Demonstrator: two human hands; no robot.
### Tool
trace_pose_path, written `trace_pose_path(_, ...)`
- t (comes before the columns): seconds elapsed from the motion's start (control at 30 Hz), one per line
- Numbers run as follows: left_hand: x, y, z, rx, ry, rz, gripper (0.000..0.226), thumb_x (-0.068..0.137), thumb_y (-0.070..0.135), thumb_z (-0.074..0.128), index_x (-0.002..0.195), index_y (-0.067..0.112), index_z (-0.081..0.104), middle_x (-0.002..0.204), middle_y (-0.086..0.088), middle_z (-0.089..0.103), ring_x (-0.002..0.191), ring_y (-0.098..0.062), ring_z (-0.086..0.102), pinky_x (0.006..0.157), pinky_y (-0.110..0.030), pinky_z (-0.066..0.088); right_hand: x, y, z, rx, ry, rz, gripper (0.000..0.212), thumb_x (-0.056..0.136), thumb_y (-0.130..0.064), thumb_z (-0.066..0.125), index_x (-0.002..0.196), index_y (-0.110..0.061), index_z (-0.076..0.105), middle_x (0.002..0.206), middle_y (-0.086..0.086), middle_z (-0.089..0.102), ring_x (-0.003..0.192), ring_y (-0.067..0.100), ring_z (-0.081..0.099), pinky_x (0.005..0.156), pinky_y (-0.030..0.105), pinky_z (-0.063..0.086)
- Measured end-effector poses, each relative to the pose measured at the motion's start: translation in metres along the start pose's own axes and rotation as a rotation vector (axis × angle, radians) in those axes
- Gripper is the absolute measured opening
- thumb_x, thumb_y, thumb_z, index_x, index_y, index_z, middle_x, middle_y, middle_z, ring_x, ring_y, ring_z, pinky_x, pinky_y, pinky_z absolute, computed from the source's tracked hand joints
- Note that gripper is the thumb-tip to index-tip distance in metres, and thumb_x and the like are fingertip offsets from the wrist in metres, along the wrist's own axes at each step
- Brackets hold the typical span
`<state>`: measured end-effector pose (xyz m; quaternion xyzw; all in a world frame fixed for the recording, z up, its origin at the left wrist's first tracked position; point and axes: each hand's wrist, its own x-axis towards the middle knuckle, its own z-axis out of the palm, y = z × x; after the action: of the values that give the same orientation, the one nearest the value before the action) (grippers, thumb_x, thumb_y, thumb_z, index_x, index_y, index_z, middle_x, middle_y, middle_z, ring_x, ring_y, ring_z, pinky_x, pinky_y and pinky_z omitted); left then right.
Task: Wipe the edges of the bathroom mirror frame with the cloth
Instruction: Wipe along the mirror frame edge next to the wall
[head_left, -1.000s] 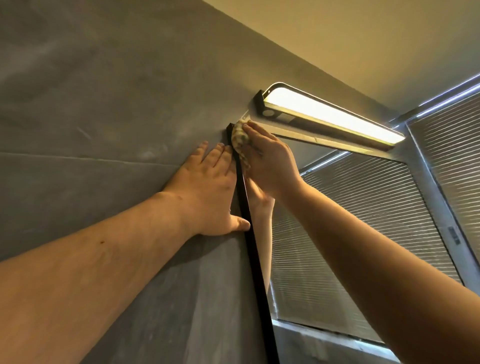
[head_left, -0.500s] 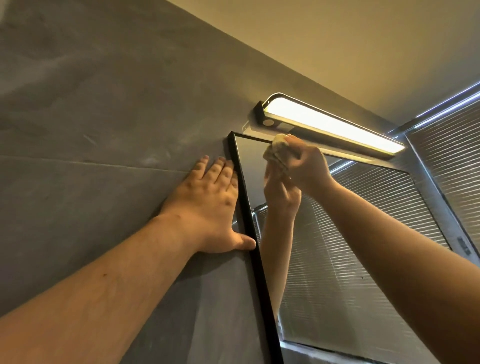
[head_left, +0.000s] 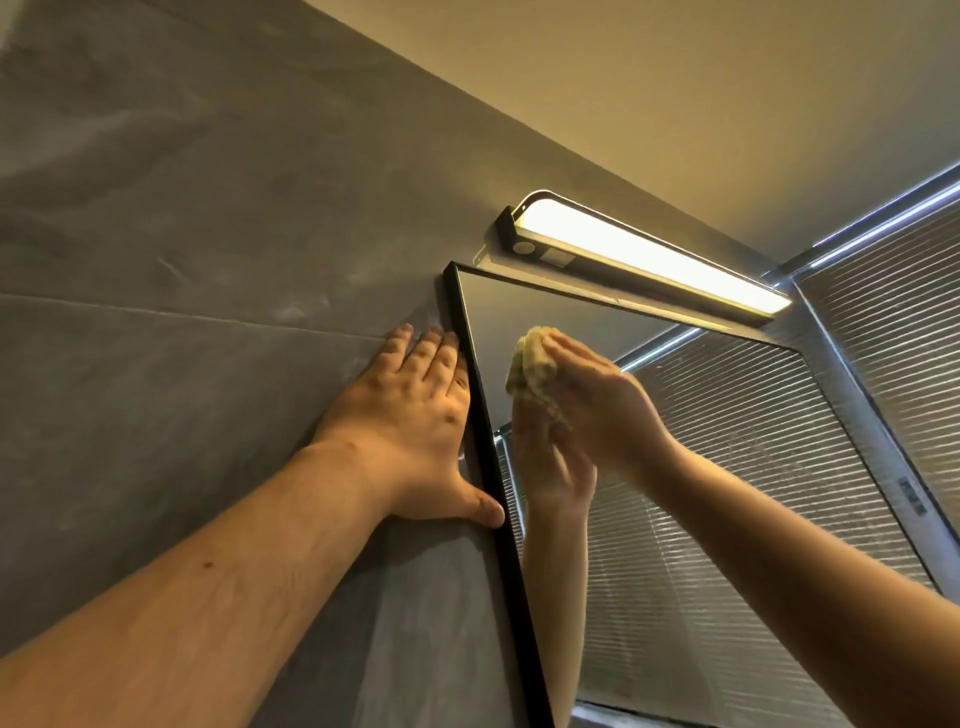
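Observation:
The mirror has a thin black frame (head_left: 491, 483) on a grey tiled wall. Its left edge runs down from the top-left corner, and the top edge slopes off to the right under the lamp. My left hand (head_left: 410, 421) lies flat on the wall beside the left edge, fingers straight, thumb touching the frame. My right hand (head_left: 602, 405) holds a bunched pale yellowish cloth (head_left: 532, 366) against the mirror glass, a little below the top edge and right of the left edge. The glass reflects that hand and forearm.
A lit bar lamp (head_left: 649, 249) juts from the wall just above the mirror's top edge. Grey wall tiles (head_left: 182, 260) fill the left. A window with closed blinds (head_left: 898, 332) stands at the right, and the mirror reflects it. The ceiling is close overhead.
My right hand has carried the cloth from the frame's top-left corner along the top edge, then down onto the glass. My left hand stays flat on the wall. The view has shifted.

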<state>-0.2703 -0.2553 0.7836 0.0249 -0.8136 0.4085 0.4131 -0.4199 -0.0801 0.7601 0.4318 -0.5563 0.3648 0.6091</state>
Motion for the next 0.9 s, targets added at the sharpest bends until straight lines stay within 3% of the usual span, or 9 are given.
trace_pose_path(0.1, 0.0, 0.001, -0.001, 0.008, -0.003, 0.0, 0.141, 0.057, 0.1, 0.031, 0.152, 0.005, -0.011, 0.161, -0.015, -0.018, 0.147, -0.029, -0.024, 0.119, -0.049, -0.011, -0.038, -0.013, 0.003, 0.038, -0.008, -0.029, 0.051, 0.092, -0.033, 0.057, 0.137, -0.008, 0.055, 0.146, 0.005, 0.05, 0.138, 0.012, 0.044, 0.115, 0.028, 0.035)
trace_pose_path(0.23, -0.001, 0.001, -0.002, 0.006, -0.002, -0.003, 0.14, 0.058, 0.099, 0.032, 0.153, 0.006, -0.011, 0.161, -0.015, -0.018, 0.147, -0.029, -0.023, 0.119, -0.049, -0.011, -0.051, -0.012, 0.002, -0.009, -0.06, -0.145, 0.052, 0.096, -0.033, 0.052, 0.14, -0.006, 0.05, 0.149, 0.007, 0.047, 0.141, 0.018, 0.042, 0.113, 0.04, 0.04)
trace_pose_path(0.43, -0.002, 0.002, -0.002, -0.034, 0.034, -0.003, 0.141, 0.057, 0.098, 0.037, 0.152, 0.007, -0.011, 0.161, -0.013, -0.017, 0.147, -0.027, -0.022, 0.12, -0.048, -0.012, 0.013, -0.003, 0.005, -0.128, -0.026, -0.136, 0.053, 0.095, -0.034, 0.052, 0.139, -0.004, 0.052, 0.145, 0.012, 0.051, 0.134, 0.022, 0.048, 0.113, 0.026, 0.036)
trace_pose_path(0.53, -0.003, 0.002, -0.003, -0.052, 0.055, 0.01, 0.143, 0.056, 0.098, 0.039, 0.152, 0.007, -0.015, 0.161, -0.011, -0.017, 0.147, -0.026, -0.021, 0.12, -0.047, -0.011, 0.06, -0.004, 0.014, -0.163, -0.006, -0.121, 0.044, 0.095, -0.017, 0.059, 0.136, 0.0, 0.054, 0.138, 0.018, 0.056, 0.129, 0.03, 0.054, 0.11, 0.04, 0.043)
trace_pose_path(0.67, -0.002, 0.0, 0.0, -0.056, 0.084, 0.009, 0.146, 0.052, 0.1, 0.038, 0.153, 0.005, -0.01, 0.162, -0.013, -0.014, 0.149, -0.026, -0.018, 0.121, -0.046, -0.008, 0.098, -0.015, 0.018, -0.022, -0.067, -0.018, 0.053, 0.093, -0.024, 0.049, 0.139, 0.003, 0.049, 0.144, 0.021, 0.049, 0.138, 0.035, 0.044, 0.116, 0.05, 0.033)
trace_pose_path(0.73, -0.002, 0.001, 0.001, -0.053, 0.088, 0.008, 0.147, 0.05, 0.101, 0.037, 0.153, 0.006, -0.009, 0.162, -0.013, -0.012, 0.149, -0.026, -0.016, 0.122, -0.046, -0.006, 0.095, -0.015, 0.018, -0.044, -0.079, -0.009, 0.051, 0.095, -0.022, 0.049, 0.142, -0.001, 0.046, 0.15, 0.017, 0.044, 0.142, 0.031, 0.038, 0.12, 0.045, 0.028)
trace_pose_path(0.9, -0.001, 0.002, 0.0, -0.044, 0.073, -0.002, 0.146, 0.052, 0.101, 0.035, 0.152, 0.007, -0.014, 0.162, -0.011, -0.016, 0.148, -0.026, -0.019, 0.121, -0.047, -0.007, 0.042, -0.022, 0.016, -0.062, -0.052, -0.11, 0.046, 0.096, -0.016, 0.058, 0.141, -0.008, 0.051, 0.149, 0.011, 0.046, 0.142, 0.024, 0.038, 0.119, 0.035, 0.03)
